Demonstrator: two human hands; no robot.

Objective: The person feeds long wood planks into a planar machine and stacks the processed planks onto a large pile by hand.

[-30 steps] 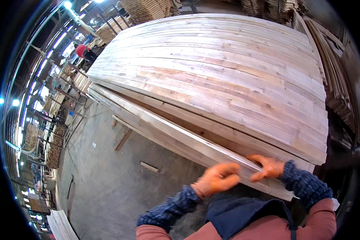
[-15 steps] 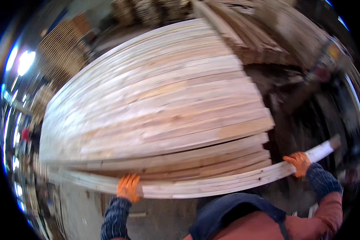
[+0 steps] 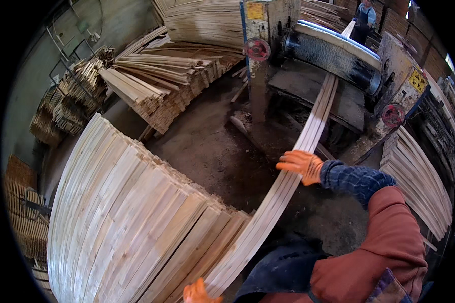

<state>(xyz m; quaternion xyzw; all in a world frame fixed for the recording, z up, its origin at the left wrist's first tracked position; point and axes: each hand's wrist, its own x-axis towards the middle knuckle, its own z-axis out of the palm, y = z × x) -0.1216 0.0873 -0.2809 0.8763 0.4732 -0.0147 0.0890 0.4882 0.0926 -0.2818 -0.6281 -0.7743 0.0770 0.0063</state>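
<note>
Several long, narrow wooden boards (image 3: 268, 212) lie side by side and run away from me. Their far end goes in beneath the ribbed roller (image 3: 333, 60) of a large, worn machine (image 3: 258, 96). My right hand (image 3: 302, 165), in an orange glove, lies across the top of these boards, its fingers stretched out past their left edge. At the lower edge of the view, my left hand (image 3: 199, 293) in a matching glove closes round the near part of the boards; some of it is cut off. A big stack of similar boards (image 3: 131, 202) stands to the left.
Another lumber pile (image 3: 162, 86) sits farther back on the left, with bundled slats (image 3: 71, 106) beside the wall. Red handwheels (image 3: 257, 49) are on the machine's posts. More boards (image 3: 414, 177) lean at the right. A person (image 3: 364, 22) stands beyond the machine.
My view has turned right, bringing the machine into sight. The boards, held crosswise before, now point away from me into it. My right hand has straightened its fingers over them.
</note>
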